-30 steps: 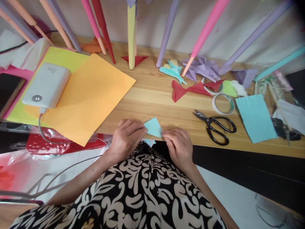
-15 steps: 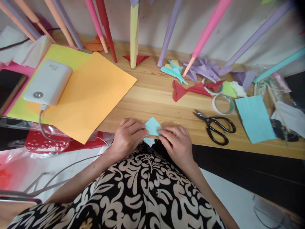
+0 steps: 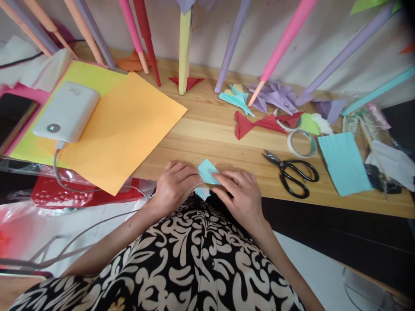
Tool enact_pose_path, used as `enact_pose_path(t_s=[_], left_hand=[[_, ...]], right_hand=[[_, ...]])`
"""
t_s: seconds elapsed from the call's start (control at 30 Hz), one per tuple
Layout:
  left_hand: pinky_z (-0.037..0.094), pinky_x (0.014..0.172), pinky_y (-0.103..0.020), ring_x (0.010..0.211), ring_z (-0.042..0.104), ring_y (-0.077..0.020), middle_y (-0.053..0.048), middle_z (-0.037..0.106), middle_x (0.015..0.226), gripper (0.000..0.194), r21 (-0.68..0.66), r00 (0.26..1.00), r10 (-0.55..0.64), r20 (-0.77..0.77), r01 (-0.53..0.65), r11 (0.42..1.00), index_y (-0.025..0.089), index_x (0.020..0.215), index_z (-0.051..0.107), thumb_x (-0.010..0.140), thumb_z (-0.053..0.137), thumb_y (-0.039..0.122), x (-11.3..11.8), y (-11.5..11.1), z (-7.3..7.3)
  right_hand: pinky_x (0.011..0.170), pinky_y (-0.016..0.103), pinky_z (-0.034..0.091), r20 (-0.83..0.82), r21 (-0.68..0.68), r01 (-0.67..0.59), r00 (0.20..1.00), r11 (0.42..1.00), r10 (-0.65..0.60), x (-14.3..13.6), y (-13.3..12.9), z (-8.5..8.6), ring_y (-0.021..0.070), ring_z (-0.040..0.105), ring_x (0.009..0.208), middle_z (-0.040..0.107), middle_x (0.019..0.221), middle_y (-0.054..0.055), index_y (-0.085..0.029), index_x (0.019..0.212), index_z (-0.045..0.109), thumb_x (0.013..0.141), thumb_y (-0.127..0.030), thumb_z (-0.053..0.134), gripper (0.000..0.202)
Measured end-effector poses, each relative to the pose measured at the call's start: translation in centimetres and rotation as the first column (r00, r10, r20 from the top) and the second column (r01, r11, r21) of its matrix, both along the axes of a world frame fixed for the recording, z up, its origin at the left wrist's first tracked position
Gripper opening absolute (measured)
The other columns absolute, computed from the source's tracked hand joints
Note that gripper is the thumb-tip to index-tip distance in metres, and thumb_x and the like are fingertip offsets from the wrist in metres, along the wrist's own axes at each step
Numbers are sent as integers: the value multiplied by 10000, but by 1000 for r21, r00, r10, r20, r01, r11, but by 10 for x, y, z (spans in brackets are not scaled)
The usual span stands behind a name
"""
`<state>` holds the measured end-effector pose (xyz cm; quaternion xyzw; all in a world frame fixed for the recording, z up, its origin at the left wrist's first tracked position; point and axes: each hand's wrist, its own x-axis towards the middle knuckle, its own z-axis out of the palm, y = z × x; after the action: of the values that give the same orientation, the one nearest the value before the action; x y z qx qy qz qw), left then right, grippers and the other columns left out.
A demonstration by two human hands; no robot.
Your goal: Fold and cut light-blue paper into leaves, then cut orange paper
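We seem mid-fold, our left hand [image 3: 177,181] and right hand [image 3: 240,191] touching a small light-blue folded paper [image 3: 206,169] (whether either pinches, we cannot tell), and creasing calls for aligned edges.

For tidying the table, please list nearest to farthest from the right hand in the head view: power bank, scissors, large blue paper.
1. Scissors, just right of the right hand
2. Large blue paper, farther right
3. Power bank, far left
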<state>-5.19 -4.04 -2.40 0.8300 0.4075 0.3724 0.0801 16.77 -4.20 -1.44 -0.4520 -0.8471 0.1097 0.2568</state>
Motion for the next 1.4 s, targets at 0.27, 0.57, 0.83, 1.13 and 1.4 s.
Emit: enact_pose_path(t_s=[0.27,0.57,0.83,1.13,1.4], left_hand=[[469,764,-343,852,627,-185,-52,723,943,73,-27,998,28,61,-26,999,174,961,667,890,668,157,-6,-4,-5],[473,723,-316,834,629,-180,-65,709,976,262,-5,989,138,55,-138,990,187,1129,600,882,668,135,-16,-12,-9],[458,723,-317,805,644,-184,-35,730,873,231,37,986,162,43,-163,986,200,1087,598,876,676,147,-14,-10,-13],[435,755,-348,876,618,-206,-50,743,948,103,19,996,83,-33,-82,996,195,978,701,889,659,165,-18,-10,-13],[430,751,-346,884,618,-199,-45,733,962,107,25,997,54,-53,-53,998,215,963,710,915,620,184,-18,-10,-13]], right_hand=[[797,381,415,-50,-15,-7,999,1000,6,-7,6,-5,202,622,879,721,929,24,-248,977,726,915,-289,656,102],[796,366,418,-111,-17,7,994,1000,-9,-8,10,-6,188,644,855,716,893,20,-248,934,725,934,-245,622,103],[772,362,449,-138,61,132,983,989,-123,-14,7,-7,188,655,797,705,844,28,-231,845,691,910,-169,591,135],[789,406,490,-162,470,642,737,605,-656,99,61,46,277,680,852,736,886,112,-188,953,709,915,-273,592,149],[873,501,441,148,363,476,819,801,-554,113,76,30,323,645,962,719,1025,166,-167,1246,631,897,-258,597,362]])
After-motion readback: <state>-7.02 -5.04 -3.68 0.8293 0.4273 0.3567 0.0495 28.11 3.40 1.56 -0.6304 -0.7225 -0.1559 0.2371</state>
